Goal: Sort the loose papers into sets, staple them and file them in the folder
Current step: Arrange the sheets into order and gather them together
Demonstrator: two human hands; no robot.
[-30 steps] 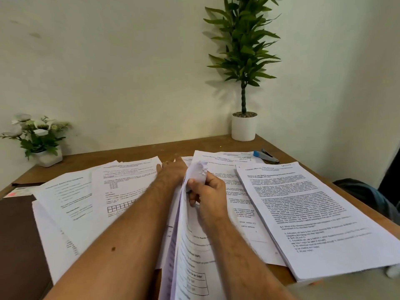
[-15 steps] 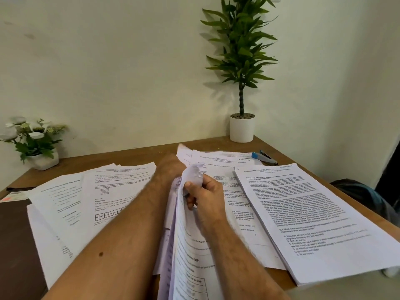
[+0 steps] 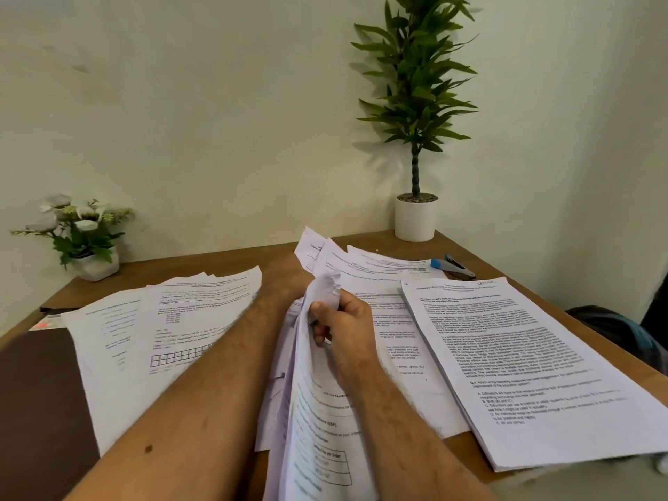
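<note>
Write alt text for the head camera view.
The right hand grips the raised top edge of a white printed paper bundle, while the left hand reaches behind it, largely hidden. More printed sheets cover the brown wooden desk, with a blue stapler and a tall potted plant beyond.

Printed papers (image 3: 535,359) lie in overlapping stacks; one sheaf (image 3: 318,410) stands lifted; blue stapler (image 3: 452,265), perhaps closed, beyond.
</note>
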